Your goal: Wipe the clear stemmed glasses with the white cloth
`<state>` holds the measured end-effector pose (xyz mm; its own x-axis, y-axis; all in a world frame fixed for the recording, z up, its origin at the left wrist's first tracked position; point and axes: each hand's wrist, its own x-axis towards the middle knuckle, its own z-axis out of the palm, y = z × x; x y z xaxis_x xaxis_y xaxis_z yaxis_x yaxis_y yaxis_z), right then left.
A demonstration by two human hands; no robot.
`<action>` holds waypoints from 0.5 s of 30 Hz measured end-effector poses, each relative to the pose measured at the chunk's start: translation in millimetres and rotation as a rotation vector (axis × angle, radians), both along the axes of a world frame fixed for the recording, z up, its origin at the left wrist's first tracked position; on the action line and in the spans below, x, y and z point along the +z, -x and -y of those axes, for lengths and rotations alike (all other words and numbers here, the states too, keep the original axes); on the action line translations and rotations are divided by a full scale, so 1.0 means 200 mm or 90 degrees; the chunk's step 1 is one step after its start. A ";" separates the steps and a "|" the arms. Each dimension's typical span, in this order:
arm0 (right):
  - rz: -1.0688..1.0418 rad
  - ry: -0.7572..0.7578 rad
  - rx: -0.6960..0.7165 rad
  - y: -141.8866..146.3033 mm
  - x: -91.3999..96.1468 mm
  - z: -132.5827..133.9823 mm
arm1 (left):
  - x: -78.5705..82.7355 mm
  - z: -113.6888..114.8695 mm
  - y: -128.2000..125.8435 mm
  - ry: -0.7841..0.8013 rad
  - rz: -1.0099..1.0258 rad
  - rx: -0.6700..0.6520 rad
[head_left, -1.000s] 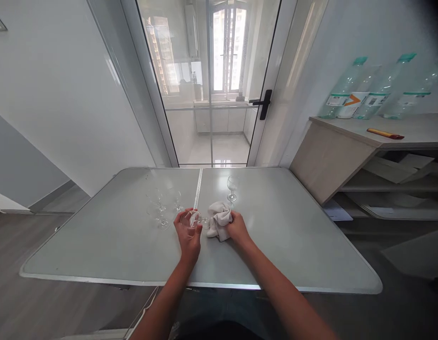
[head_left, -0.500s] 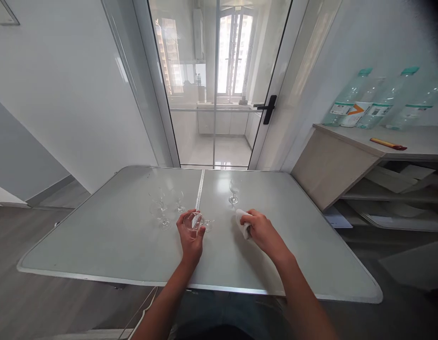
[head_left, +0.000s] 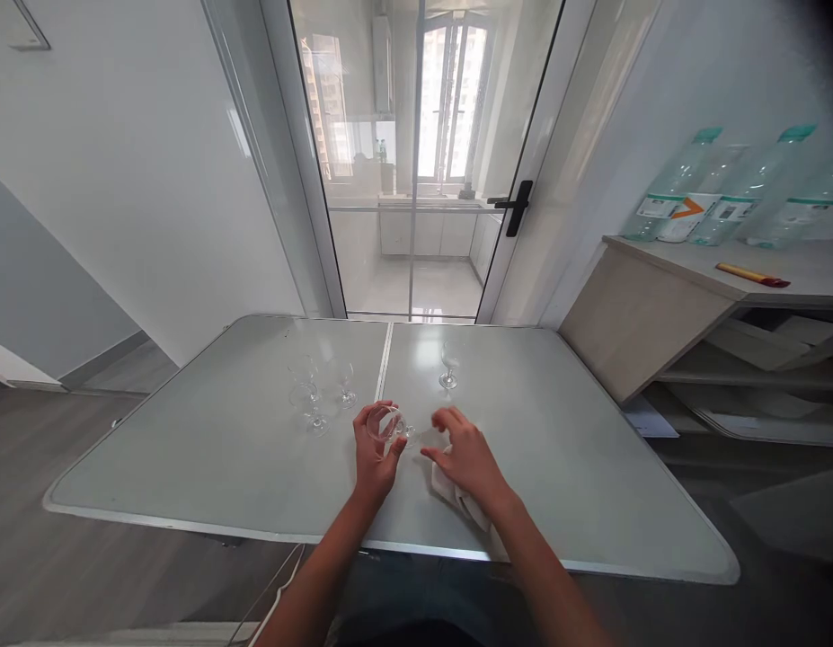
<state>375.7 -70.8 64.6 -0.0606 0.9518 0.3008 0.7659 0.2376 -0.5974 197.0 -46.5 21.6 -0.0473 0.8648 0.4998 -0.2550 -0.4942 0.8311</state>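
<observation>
My left hand [head_left: 374, 454] is closed round the bowl of a clear stemmed glass [head_left: 387, 422], held on its side just above the grey table [head_left: 187, 449]. My right hand [head_left: 465, 458] hovers to its right with fingers spread, empty, over a white cloth [head_left: 456, 496] that lies on the table beneath the wrist. Left of my hands stand three more stemmed glasses [head_left: 312, 395]. Another single glass [head_left: 449, 362] stands upright beyond my right hand.
A glass door [head_left: 416, 162] with a black handle stands behind the table. At right a wooden shelf unit [head_left: 659, 305] carries several large water bottles [head_left: 678, 184] and an orange-handled tool [head_left: 751, 274]. Wood floor lies to the left.
My right hand has let go of the cloth, pulled it nearer the front edge and opened above it. My left hand still holds the glass. The camera has shifted a little.
</observation>
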 end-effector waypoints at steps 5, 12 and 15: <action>0.182 0.035 0.092 0.07 0.02 0.01 | -0.01 0.01 0.00 -0.012 -0.026 -0.078; 0.237 0.078 0.066 0.06 -0.02 0.00 | -0.04 0.01 -0.02 -0.002 -0.082 -0.179; 0.220 0.088 0.066 0.04 -0.03 -0.02 | -0.05 -0.01 -0.02 -0.010 -0.116 -0.200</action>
<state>367.6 -67.1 58.8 -0.2338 0.9655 0.1146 0.9037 0.2592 -0.3408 201.7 -45.0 11.2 0.3099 0.8154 0.4890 -0.2450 -0.4285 0.8697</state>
